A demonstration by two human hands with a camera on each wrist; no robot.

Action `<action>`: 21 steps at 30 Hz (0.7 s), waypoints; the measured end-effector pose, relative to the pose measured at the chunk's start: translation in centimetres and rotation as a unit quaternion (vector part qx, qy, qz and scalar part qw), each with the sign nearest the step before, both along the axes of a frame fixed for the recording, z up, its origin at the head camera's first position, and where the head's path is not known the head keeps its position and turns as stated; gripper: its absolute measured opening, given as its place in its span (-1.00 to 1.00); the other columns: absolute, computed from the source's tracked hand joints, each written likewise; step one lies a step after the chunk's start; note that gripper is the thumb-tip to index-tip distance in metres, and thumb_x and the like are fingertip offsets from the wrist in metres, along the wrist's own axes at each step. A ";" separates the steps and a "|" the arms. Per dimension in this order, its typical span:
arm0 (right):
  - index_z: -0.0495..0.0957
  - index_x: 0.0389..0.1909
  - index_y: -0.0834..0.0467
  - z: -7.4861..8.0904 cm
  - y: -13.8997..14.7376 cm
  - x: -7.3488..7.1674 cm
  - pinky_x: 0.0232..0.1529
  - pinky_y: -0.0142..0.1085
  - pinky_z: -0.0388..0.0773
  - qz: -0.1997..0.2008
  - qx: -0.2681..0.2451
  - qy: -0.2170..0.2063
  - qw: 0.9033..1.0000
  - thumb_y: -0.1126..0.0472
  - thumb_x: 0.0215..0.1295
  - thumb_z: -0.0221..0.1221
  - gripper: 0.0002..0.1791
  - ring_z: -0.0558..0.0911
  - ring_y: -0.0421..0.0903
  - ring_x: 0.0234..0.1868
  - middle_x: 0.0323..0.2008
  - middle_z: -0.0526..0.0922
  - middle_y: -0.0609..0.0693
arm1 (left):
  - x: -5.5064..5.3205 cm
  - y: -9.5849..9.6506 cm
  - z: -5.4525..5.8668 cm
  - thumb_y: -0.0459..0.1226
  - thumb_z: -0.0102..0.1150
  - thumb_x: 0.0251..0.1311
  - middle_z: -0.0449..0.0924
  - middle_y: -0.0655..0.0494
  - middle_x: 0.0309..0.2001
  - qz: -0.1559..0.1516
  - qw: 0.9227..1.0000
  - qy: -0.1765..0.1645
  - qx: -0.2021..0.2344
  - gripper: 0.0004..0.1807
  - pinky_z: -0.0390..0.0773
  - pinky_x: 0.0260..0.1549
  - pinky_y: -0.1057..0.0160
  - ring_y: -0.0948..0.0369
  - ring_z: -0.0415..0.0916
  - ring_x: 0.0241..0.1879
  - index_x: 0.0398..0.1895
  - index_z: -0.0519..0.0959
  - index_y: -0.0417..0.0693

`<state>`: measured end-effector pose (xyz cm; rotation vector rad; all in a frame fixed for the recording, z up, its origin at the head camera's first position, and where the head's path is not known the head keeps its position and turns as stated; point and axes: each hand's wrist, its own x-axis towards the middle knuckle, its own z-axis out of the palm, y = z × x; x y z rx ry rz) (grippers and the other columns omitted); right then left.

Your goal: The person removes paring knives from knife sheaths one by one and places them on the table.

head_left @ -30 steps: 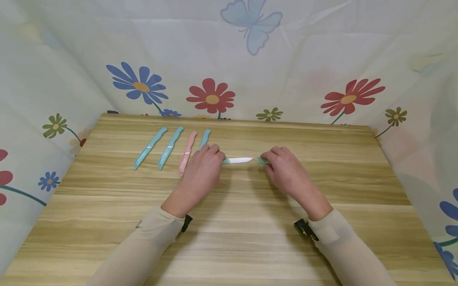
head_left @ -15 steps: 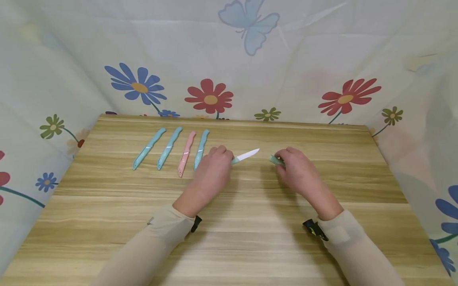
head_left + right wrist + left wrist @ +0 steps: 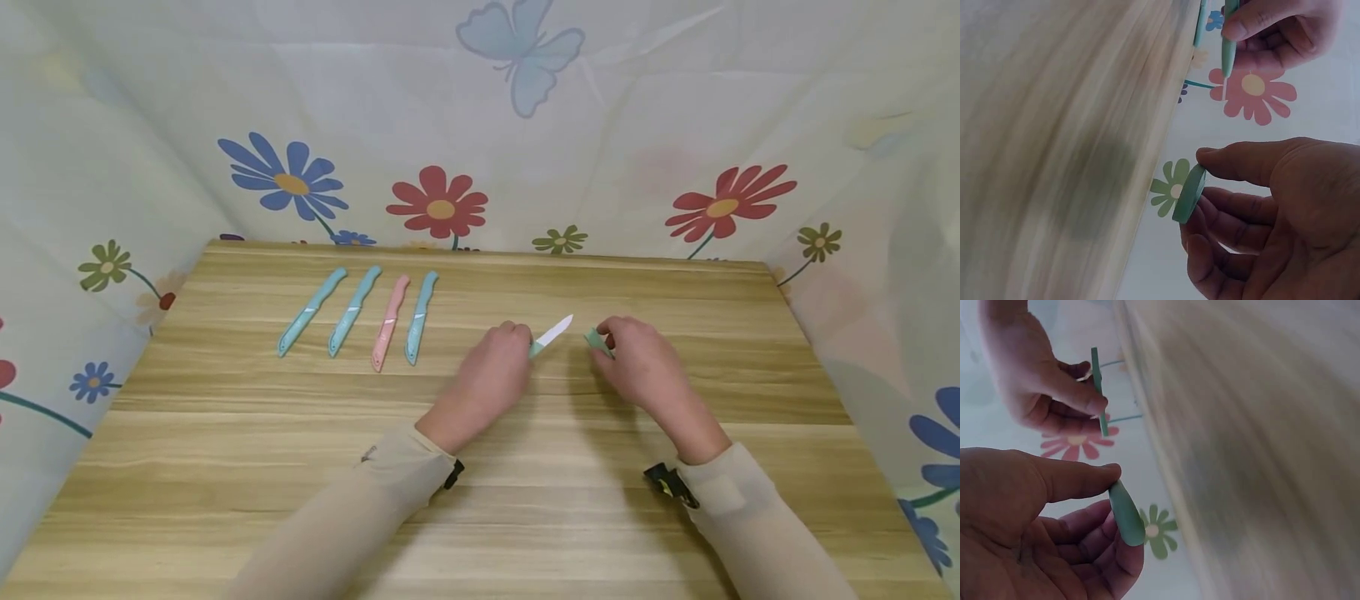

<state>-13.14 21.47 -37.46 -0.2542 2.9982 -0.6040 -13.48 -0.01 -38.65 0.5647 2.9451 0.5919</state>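
Observation:
My left hand (image 3: 493, 364) grips a small knife (image 3: 556, 331) by its green handle. The pale blade is bare and points up and to the right in the head view. In the left wrist view the handle's rounded end (image 3: 1127, 515) shows between thumb and fingers. Across a short gap, my right hand (image 3: 643, 360) pinches a green knife sheath (image 3: 597, 342) between thumb and fingers. The right wrist view shows one end of that sheath (image 3: 1190, 194) sticking out past the fingers. Both hands are above the table, and blade and sheath are apart.
To the left on the wooden table (image 3: 525, 517) lies a row of sheathed knives: a blue one (image 3: 312, 312), a second blue one (image 3: 355, 312), a pink one (image 3: 391, 323) and a further blue one (image 3: 422, 318). A flower-printed curtain (image 3: 600, 150) stands behind the table and at its sides.
My left hand has carried the bare knife to the right, away from the row, and its blade has tilted upward. My right hand has shifted slightly right with the sheath.

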 end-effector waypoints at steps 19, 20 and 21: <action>0.46 0.30 0.45 -1.7 0.9 -1.1 -0.20 -0.03 0.62 -0.064 0.004 -0.073 0.995 0.15 0.52 0.24 -0.47 0.65 0.10 -0.25 -0.29 0.67 0.17 | -0.5 6.1 -1.5 -0.40 0.19 0.43 0.59 -0.05 -0.27 0.025 0.999 -0.026 0.012 -0.88 0.60 -0.49 0.20 0.11 0.62 -0.34 -0.07 0.50 -0.24; 0.46 0.31 0.45 -1.8 0.9 -1.2 -0.18 -0.02 0.62 -0.068 0.005 -0.077 0.995 0.15 0.53 0.24 -0.47 0.65 0.10 -0.24 -0.28 0.67 0.17 | -0.6 6.4 -1.6 -0.39 0.18 0.44 0.59 -0.05 -0.27 0.030 0.999 -0.026 0.011 -0.90 0.59 -0.50 0.19 0.11 0.62 -0.34 -0.08 0.49 -0.23; 0.44 0.32 0.45 -1.9 0.9 -1.3 -0.18 -0.02 0.62 -0.071 0.005 -0.083 0.994 0.14 0.53 0.23 -0.46 0.65 0.11 -0.23 -0.28 0.67 0.18 | -0.7 6.7 -1.7 -0.38 0.17 0.45 0.59 -0.05 -0.29 0.035 0.999 -0.025 0.009 -0.91 0.58 -0.52 0.19 0.11 0.62 -0.34 -0.10 0.49 -0.22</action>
